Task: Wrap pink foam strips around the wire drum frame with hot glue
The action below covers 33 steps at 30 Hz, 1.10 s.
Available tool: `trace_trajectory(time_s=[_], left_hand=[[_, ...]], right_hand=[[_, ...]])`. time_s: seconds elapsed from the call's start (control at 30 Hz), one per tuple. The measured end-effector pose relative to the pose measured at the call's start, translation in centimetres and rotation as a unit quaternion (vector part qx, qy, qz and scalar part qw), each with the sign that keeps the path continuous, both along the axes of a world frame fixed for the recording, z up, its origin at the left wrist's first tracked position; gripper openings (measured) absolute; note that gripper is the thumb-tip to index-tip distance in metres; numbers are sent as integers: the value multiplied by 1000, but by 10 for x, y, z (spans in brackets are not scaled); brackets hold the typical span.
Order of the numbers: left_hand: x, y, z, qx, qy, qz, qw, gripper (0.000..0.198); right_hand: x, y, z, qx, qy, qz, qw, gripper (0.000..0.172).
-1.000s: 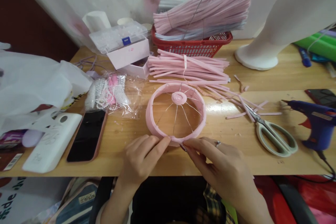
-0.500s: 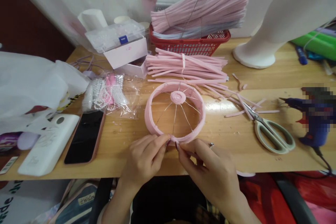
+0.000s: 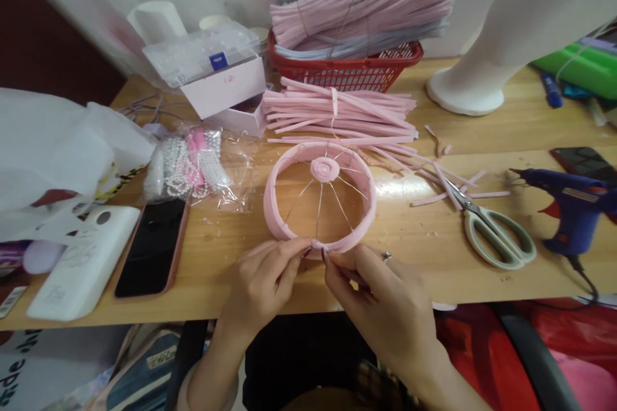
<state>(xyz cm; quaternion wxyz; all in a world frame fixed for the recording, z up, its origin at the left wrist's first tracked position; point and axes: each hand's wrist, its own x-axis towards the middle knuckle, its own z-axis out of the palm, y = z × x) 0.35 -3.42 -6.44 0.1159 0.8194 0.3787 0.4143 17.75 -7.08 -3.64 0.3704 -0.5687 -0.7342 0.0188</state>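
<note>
A pink ring frame (image 3: 273, 205) stands on the wooden table in front of me. Thin wire spokes run from its rim to a small coiled pink disc (image 3: 324, 169) in its middle. At the near edge of the rim, my left hand (image 3: 264, 279) pinches the pink band between thumb and forefinger. Just to its right, my right hand (image 3: 385, 286) pinches the same edge, with a ring on one finger. The fingertips of both hands nearly meet there, and the fine detail between them is hidden.
Scissors (image 3: 501, 237) and a blue glue gun (image 3: 573, 205) lie at right. Behind the ring are bundled pink stems (image 3: 337, 109) and a red basket (image 3: 347, 70) of more. A phone (image 3: 152, 247), white power bank (image 3: 84, 263) and bagged beads (image 3: 193, 160) lie at left. A white stand (image 3: 465, 90) rises behind.
The whole view has shifted slightly, so things sit a little higher and further left. Both hands keep their pinch on the near rim of the ring frame.
</note>
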Motion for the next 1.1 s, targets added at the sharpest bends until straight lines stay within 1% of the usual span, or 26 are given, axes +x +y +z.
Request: trace_trajectory(time_s=[0.1, 0.2, 0.3, 0.4, 0.5, 0.57, 0.67, 0.77, 0.9, 1.1], left_hand=[[0, 0, -1, 2, -4, 3, 1000, 16], [0, -1, -2, 9, -4, 3, 1000, 16], [0, -1, -2, 12, -3, -1, 1000, 17], [1, -1, -2, 14, 0, -3, 1000, 18], [1, -2, -4, 18, 1, -3, 1000, 18], [0, -2, -5, 17, 2, -2, 1000, 18], [0, -2, -6, 14, 4, 8, 1000, 14], [0, -2, -6, 8, 6, 13, 1000, 13], [0, -3, -7, -6, 9, 8, 1000, 14], [0, -3, -6, -6, 0, 8, 1000, 13]], right_hand=[[4, 1, 1, 1, -20, 23, 1000, 24], [13, 3, 4, -4, -45, 88, 995, 25], [23, 6, 8, -2, -74, 140, 987, 22], [30, 10, 12, 29, -102, 166, 980, 19], [35, 14, 18, 69, -132, 192, 970, 21], [37, 17, 21, 77, -159, 211, 961, 26], [39, 22, 26, 76, -179, 233, 953, 34], [40, 26, 28, 80, -181, 256, 946, 38], [44, 32, 29, 100, -199, 273, 936, 35], [48, 35, 33, 97, -237, 282, 925, 31]])
